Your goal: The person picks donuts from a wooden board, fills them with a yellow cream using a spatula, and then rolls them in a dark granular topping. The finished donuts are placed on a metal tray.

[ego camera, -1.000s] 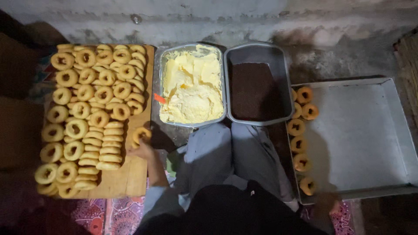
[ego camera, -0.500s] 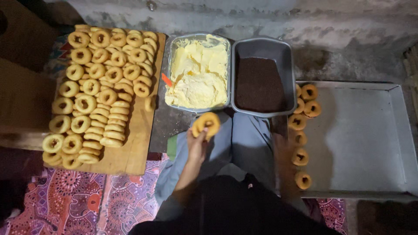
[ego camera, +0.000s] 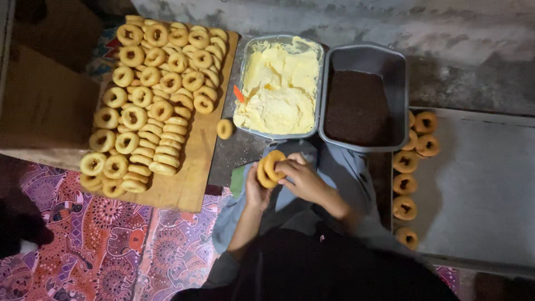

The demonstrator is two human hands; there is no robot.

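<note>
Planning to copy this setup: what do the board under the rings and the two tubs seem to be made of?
The board looks like bare, matte wood, pale tan with faint grain. The two tubs look like grey plastic or metal, with smooth, rounded rims; the dim light leaves that open.

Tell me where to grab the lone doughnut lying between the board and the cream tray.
Probably from straight above: the lone doughnut lies flat, apart from the wooden board and just short of the cream tray. Pinch across its outer rim, or hook a finger through the hole.
</note>
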